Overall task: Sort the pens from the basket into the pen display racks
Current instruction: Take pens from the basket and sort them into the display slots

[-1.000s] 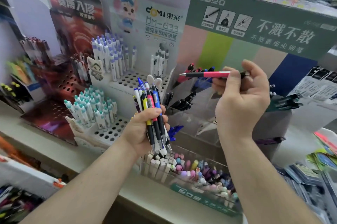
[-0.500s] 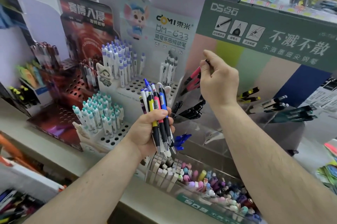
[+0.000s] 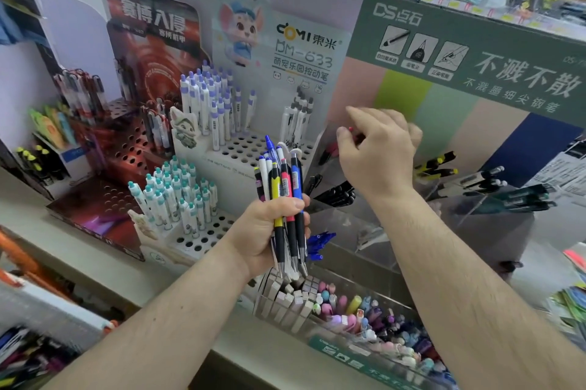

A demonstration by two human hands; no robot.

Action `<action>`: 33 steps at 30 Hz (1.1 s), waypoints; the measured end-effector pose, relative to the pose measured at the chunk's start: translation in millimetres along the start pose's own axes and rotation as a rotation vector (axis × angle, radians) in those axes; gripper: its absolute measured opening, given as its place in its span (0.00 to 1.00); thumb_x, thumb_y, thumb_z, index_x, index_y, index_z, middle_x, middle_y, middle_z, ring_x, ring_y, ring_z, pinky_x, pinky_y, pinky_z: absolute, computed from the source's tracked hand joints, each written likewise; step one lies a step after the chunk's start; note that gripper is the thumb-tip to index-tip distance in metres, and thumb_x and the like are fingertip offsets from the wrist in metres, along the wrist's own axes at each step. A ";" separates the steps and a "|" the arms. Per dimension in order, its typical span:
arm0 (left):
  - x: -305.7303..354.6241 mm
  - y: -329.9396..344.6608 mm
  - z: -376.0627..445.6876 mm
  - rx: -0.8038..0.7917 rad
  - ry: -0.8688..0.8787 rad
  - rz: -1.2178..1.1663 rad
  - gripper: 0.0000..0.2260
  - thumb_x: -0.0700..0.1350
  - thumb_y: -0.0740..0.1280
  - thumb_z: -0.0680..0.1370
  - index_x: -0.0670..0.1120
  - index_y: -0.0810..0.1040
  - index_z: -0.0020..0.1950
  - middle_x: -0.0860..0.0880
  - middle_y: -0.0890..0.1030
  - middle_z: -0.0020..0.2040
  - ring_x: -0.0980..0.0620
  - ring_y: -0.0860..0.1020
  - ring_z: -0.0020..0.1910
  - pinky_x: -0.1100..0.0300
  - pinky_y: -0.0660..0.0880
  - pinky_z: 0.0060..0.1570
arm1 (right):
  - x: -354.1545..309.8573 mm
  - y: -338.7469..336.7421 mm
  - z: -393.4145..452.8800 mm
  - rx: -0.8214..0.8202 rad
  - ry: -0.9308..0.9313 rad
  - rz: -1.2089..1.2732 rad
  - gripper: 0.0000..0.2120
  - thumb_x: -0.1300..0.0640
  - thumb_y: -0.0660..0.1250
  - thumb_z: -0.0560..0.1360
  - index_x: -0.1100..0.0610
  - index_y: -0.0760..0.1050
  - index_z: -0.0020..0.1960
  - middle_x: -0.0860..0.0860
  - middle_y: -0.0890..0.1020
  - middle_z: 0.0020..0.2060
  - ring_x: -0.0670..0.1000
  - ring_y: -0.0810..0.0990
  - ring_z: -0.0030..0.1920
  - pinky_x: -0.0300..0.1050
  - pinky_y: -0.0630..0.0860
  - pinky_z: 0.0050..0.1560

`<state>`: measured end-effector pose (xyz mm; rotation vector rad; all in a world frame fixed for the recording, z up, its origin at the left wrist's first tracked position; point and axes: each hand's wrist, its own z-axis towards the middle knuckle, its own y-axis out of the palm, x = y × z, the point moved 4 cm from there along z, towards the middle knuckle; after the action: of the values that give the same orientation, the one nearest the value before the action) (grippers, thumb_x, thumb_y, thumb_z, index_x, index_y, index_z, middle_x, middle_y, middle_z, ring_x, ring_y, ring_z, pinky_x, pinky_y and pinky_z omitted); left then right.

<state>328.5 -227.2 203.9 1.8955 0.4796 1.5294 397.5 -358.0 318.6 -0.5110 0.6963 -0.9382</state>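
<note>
Gripping pens — yellow, pink, blue

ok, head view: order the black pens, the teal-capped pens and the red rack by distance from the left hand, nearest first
From the left hand:
1. Black pens, just to its right.
2. Teal-capped pens, to its left.
3. Red rack, farthest left.

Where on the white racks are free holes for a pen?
Free holes: the white upper tier between purple-capped pens and grey-capped pens; the lower tier in front of teal-capped pens. Crowded: the rows behind.
</note>
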 end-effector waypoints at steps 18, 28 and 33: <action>-19.2 19.4 -4.9 -0.135 -0.070 0.029 0.11 0.42 0.74 0.62 0.44 0.74 0.39 0.47 0.70 0.32 0.52 0.71 0.29 0.61 0.71 0.28 | 14.2 -14.1 -83.7 -0.042 0.781 0.986 0.10 0.62 0.70 0.77 0.53 0.74 0.56 0.51 0.78 0.31 0.47 0.76 0.27 0.40 0.75 0.29; -17.5 29.4 -1.6 -0.148 0.003 -0.178 0.25 0.38 0.82 0.54 0.45 0.76 0.47 0.49 0.77 0.37 0.53 0.79 0.33 0.58 0.78 0.32 | 34.5 -31.1 -97.5 0.195 0.979 1.166 0.08 0.62 0.68 0.78 0.53 0.73 0.55 0.54 0.82 0.37 0.48 0.81 0.28 0.39 0.78 0.30; -14.5 33.5 1.8 -0.178 0.020 -0.251 0.25 0.41 0.85 0.52 0.46 0.79 0.43 0.50 0.78 0.40 0.54 0.78 0.32 0.59 0.78 0.33 | 45.2 -64.6 -76.3 0.527 0.752 1.051 0.08 0.66 0.66 0.79 0.53 0.72 0.52 0.51 0.81 0.36 0.51 0.82 0.29 0.44 0.81 0.33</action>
<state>322.8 -261.2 216.1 1.6197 0.5493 1.3786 324.5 -436.8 296.1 0.6953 1.1623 -0.2348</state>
